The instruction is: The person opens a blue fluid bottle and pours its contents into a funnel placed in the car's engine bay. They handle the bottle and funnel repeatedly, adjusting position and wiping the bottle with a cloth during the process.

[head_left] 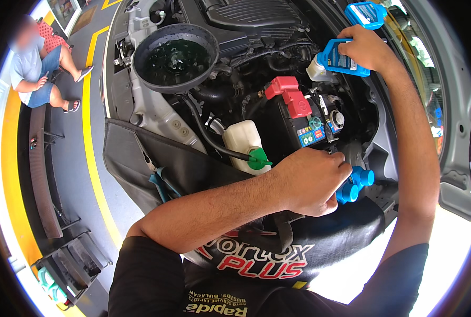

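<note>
My right hand grips a blue plastic fluid bottle by its handle, tilted on its side. The bottle's left end meets a whitish reservoir at the back of the engine bay; its mouth is hard to make out. Another blue bottle lies just beyond that hand. Across the front, my left hand is closed with its fingers curled, and what they hold, if anything, is hidden. Beside its knuckles are two blue-capped bottle tops. The battery, with red terminal covers, sits beyond my left hand.
A black funnel holding dark greenish liquid stands at the left of the bay. A white tank with a green cap and black hose is nearer. Dark covers drape the car's edge. A seated person is off left by a bench.
</note>
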Demonstrator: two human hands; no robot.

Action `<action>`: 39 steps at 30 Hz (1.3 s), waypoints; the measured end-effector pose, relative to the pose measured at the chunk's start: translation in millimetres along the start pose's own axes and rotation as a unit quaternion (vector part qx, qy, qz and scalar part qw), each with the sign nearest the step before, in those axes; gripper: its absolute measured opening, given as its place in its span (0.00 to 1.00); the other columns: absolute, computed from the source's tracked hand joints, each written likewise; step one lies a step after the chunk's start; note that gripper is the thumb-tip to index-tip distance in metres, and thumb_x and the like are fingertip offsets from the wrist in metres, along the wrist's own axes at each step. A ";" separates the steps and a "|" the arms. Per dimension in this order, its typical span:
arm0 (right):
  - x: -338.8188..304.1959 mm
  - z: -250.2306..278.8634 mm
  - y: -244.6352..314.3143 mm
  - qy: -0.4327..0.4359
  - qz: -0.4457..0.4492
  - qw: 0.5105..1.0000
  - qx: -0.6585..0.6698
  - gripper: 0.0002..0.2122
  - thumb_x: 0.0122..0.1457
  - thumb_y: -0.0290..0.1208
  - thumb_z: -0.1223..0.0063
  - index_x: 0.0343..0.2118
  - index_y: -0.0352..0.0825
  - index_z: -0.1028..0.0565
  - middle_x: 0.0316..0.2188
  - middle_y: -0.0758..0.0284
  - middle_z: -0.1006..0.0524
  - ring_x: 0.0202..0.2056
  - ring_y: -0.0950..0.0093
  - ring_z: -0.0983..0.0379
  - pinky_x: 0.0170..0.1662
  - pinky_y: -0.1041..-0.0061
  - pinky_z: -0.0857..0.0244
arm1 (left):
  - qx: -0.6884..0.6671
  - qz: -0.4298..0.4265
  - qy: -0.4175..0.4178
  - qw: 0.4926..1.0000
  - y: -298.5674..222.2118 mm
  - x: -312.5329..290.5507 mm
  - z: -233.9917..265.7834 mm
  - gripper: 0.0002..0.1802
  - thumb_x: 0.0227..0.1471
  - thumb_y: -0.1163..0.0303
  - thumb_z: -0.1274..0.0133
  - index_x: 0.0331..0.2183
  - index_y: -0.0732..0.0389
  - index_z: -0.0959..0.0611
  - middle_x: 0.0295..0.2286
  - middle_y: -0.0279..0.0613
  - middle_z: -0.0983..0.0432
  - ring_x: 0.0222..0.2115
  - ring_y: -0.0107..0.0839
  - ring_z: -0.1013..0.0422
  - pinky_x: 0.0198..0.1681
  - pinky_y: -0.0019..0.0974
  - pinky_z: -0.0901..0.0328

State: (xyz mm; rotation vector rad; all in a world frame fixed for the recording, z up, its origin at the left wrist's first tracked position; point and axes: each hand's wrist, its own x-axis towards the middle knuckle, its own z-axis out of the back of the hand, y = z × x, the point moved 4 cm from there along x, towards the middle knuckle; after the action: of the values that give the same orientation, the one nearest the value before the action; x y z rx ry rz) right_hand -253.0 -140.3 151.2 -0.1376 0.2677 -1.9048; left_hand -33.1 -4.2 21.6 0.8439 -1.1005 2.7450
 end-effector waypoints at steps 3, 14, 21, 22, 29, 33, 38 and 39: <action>-2.0 0.7 2.0 -0.021 0.009 1.000 -0.013 0.24 0.55 0.39 0.38 0.56 0.38 0.16 0.52 0.52 0.15 0.54 0.55 0.17 0.60 0.58 0.25 | -0.003 0.000 0.001 1.000 0.3 0.2 -0.8 0.21 0.43 0.68 0.34 0.39 0.66 0.20 0.36 0.48 0.23 0.35 0.45 0.19 0.36 0.47 0.22; -0.8 3.4 4.7 -0.003 0.002 1.000 -0.013 0.24 0.52 0.37 0.34 0.54 0.35 0.16 0.52 0.51 0.16 0.55 0.53 0.19 0.61 0.58 0.27 | -0.014 0.001 -0.003 1.000 0.7 2.3 -0.7 0.20 0.43 0.68 0.34 0.38 0.66 0.21 0.35 0.50 0.22 0.34 0.47 0.19 0.36 0.47 0.22; -8.0 -1.9 4.3 -0.058 -0.003 0.998 0.026 0.21 0.53 0.36 0.38 0.49 0.32 0.14 0.47 0.47 0.15 0.51 0.50 0.17 0.58 0.56 0.25 | 0.000 0.000 -0.019 1.000 1.2 -1.3 -4.9 0.21 0.42 0.67 0.34 0.38 0.66 0.19 0.34 0.49 0.23 0.32 0.48 0.19 0.35 0.47 0.22; -9.1 -1.5 3.2 -0.063 -0.004 0.998 0.026 0.21 0.53 0.36 0.38 0.50 0.32 0.15 0.47 0.47 0.15 0.52 0.50 0.17 0.58 0.56 0.25 | 0.003 -0.001 -0.018 1.000 0.4 -1.4 -5.1 0.21 0.42 0.66 0.34 0.38 0.66 0.19 0.34 0.49 0.23 0.33 0.48 0.19 0.36 0.47 0.22; -10.5 -5.8 -5.1 -0.072 0.017 0.996 0.051 0.23 0.52 0.34 0.35 0.52 0.33 0.15 0.49 0.48 0.16 0.54 0.50 0.18 0.59 0.57 0.26 | -0.006 0.005 -0.027 1.000 2.9 -0.5 -3.6 0.19 0.42 0.67 0.36 0.38 0.65 0.20 0.36 0.51 0.22 0.34 0.49 0.19 0.35 0.49 0.23; -15.9 -7.3 -7.6 -0.067 0.002 0.997 0.040 0.23 0.53 0.36 0.37 0.54 0.36 0.15 0.47 0.49 0.14 0.51 0.52 0.16 0.58 0.56 0.24 | -0.010 0.008 -0.012 1.000 3.5 0.1 0.5 0.21 0.42 0.68 0.36 0.39 0.66 0.19 0.38 0.52 0.21 0.35 0.49 0.19 0.37 0.49 0.23; -31.8 -6.1 -13.0 -0.075 -0.023 0.996 0.041 0.24 0.55 0.37 0.38 0.56 0.37 0.16 0.49 0.50 0.15 0.53 0.54 0.17 0.59 0.58 0.25 | 0.000 0.001 -0.009 1.000 0.3 2.7 -1.2 0.21 0.43 0.68 0.36 0.40 0.66 0.19 0.39 0.52 0.21 0.35 0.48 0.19 0.37 0.49 0.22; -33.6 -8.1 -12.1 -0.072 -0.025 0.996 0.046 0.24 0.55 0.37 0.38 0.56 0.37 0.16 0.49 0.50 0.15 0.53 0.54 0.17 0.60 0.58 0.25 | 0.000 0.008 -0.001 1.000 -0.7 2.1 -0.8 0.21 0.43 0.68 0.36 0.40 0.66 0.19 0.39 0.52 0.21 0.35 0.48 0.19 0.37 0.49 0.22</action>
State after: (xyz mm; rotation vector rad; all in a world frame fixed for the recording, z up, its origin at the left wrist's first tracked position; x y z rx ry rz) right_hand -254.3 -103.8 147.6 -0.2197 0.0796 -1.9432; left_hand -35.1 -3.5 22.6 0.8415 -1.1132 2.7571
